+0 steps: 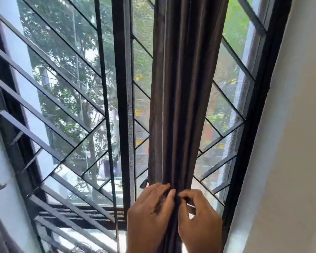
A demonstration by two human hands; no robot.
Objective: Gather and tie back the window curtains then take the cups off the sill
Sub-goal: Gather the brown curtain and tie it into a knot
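Head view: left hand (pixel 150 214) and right hand (pixel 199 218), palms inward, grip clenched on bunched curtain (pixel 181 88).

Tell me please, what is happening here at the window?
A person is bunching a dark curtain into one narrow column in front of a barred window. The left hand and right hand press the folds together from both sides near the bottom. No tie is visible yet, and no cups are in view.

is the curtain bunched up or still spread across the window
Bunched. The curtain hangs as one narrow column of folds, glass bare on both sides, with the left hand and right hand pressed around it. No tie is visible.
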